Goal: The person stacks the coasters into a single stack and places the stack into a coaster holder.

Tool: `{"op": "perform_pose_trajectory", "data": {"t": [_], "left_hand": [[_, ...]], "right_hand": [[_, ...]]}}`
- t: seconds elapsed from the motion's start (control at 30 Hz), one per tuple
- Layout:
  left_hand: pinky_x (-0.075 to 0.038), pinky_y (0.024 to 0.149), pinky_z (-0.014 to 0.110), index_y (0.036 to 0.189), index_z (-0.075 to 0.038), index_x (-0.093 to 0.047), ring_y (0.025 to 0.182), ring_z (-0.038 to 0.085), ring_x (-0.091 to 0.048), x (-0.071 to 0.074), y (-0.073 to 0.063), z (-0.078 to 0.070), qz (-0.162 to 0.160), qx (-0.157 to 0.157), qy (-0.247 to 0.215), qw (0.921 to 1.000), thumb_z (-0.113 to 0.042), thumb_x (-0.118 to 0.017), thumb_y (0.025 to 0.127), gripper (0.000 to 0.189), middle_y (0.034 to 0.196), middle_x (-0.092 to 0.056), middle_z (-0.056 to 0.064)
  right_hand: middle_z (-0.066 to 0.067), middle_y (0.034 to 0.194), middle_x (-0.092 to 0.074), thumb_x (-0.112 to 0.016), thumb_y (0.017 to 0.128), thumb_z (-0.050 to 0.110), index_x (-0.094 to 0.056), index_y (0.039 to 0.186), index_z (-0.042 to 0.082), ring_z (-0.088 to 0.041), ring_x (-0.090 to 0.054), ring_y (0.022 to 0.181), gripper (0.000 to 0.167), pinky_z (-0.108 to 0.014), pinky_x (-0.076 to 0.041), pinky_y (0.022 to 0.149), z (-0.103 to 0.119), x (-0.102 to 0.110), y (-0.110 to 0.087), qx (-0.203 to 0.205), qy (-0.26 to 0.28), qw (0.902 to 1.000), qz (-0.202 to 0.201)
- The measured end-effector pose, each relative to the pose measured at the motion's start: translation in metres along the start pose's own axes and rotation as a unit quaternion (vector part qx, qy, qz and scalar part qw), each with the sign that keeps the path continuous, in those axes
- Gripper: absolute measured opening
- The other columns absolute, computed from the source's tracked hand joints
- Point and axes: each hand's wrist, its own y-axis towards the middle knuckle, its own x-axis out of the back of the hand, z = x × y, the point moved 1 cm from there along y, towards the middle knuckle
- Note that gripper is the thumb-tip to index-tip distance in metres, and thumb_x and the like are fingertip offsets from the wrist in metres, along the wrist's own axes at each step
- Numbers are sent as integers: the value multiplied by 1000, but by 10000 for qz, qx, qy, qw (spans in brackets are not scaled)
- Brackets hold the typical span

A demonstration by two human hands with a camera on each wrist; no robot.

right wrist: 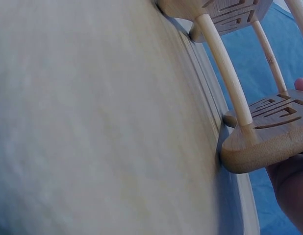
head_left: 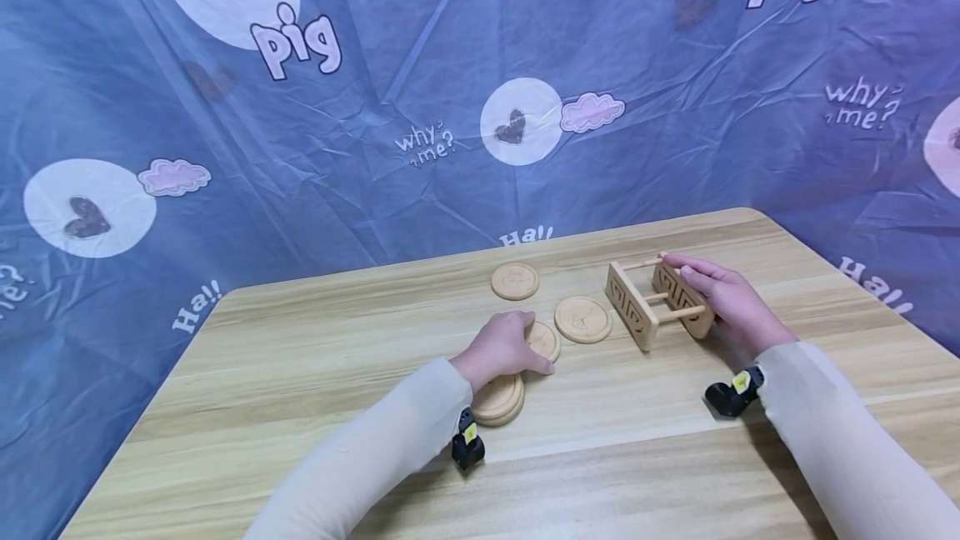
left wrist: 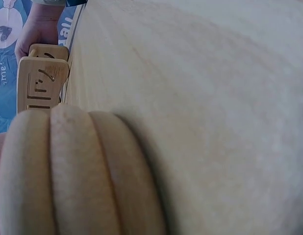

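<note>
My left hand [head_left: 501, 347] reaches over a stack of round wooden coasters [head_left: 506, 408] and grips a single coaster [head_left: 546, 340], thumb at its near edge and fingers at its far edge. In the left wrist view the stacked coasters [left wrist: 83, 171] fill the lower left and hide most of the hand. My right hand [head_left: 733, 300] holds the outer side panel of a wooden coaster rack [head_left: 632, 307], thumb over the panel's top. The rack stands on the table with its dowels [right wrist: 225, 68] joining two panels of cut-out pattern.
Between the left hand and the rack lies another flat coaster [head_left: 583, 320], with a line drawing on it. One more coaster [head_left: 515, 282] lies farther back. The wooden table [head_left: 300, 373] ends at a blue printed cloth [head_left: 360, 148] behind.
</note>
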Motion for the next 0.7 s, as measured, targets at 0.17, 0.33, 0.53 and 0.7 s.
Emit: {"op": "perform_pose_trajectory", "data": {"t": [0.17,0.33,0.53,0.7], "left_hand": [[-30,109,34,136,0,-42,130,27,-39,-1,2,0,-219,-30,-209,9995,-29,-85,63,90,140,-44,13],[-33,107,35,135,1,-43,127,29,-43,0,3,-1,-553,-64,-468,9974,-29,-85,62,89,137,-47,16],[-36,105,37,130,-3,-49,123,27,-44,2,3,0,-975,-125,-545,9937,-33,-84,61,84,133,-48,13],[-38,103,37,127,-5,-51,120,26,-45,3,-1,2,-1132,-178,-619,9915,-37,-85,59,82,130,-50,11]], "right_hand": [[20,111,-46,-42,95,44,-36,143,23,4,-55,93,52,-21,-50,77,0,0,-1,8,137,9999,6],[25,106,-51,-44,95,42,-40,141,25,3,-56,91,49,-21,-51,75,1,1,-1,33,316,9995,29],[25,105,-52,-45,95,41,-41,140,25,3,-57,91,48,-20,-51,74,2,1,-1,20,515,9986,82],[26,103,-55,-45,96,38,-45,137,27,2,-57,90,43,-21,-52,73,1,0,0,74,516,9986,79]]}}
